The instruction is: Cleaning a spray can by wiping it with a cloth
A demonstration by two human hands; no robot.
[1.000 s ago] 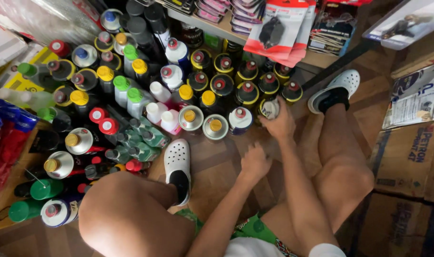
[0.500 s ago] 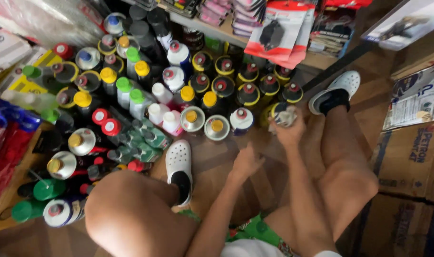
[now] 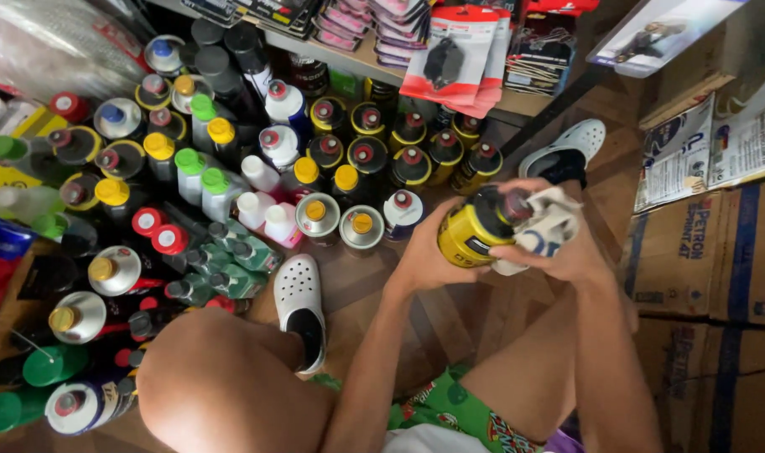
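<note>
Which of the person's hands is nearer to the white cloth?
The right. The right hand grips the white cloth against the top of the yellow bottle, while the left hand cups the bottle's lower side, away from the cloth.

held yellow bottle point(image 3: 475, 231): 1 | white cloth point(image 3: 550, 226): 1 | white clogs point(image 3: 299, 306): 2 | hands point(image 3: 424, 252): 2

We see a yellow bottle point(image 3: 473, 235) with a black shoulder and a red cap, a white cloth point(image 3: 547, 228) with blue marks against it, white perforated clogs point(image 3: 299, 304), green patterned shorts point(image 3: 445, 408), brown wooden floor point(image 3: 450, 323), and bottles point(image 3: 189, 176) capped red, yellow, green and white.
</note>
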